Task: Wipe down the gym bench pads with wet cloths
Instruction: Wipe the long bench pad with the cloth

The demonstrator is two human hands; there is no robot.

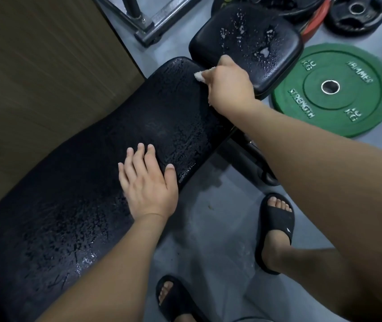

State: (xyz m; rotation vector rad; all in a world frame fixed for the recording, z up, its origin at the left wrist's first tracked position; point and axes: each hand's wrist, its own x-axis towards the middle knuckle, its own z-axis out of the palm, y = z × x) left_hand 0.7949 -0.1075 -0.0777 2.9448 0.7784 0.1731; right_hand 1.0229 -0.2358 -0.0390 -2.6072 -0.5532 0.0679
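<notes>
The left hand (147, 182) lies flat with straight fingers on the wet long pad (87, 194), and at one o'clock the right hand (229, 82) grips a white cloth (199, 76) at the pad's far end, beside the seat pad (248, 43).

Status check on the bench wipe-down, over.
Right hand grips white cloth at far end of long pad. Left hand flat on it. Seat pad beaded with water. Nothing blocking.

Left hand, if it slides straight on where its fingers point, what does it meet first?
The left hand crosses only wet bench pad, then likely the wooden panel beyond; depth unclear.
</notes>
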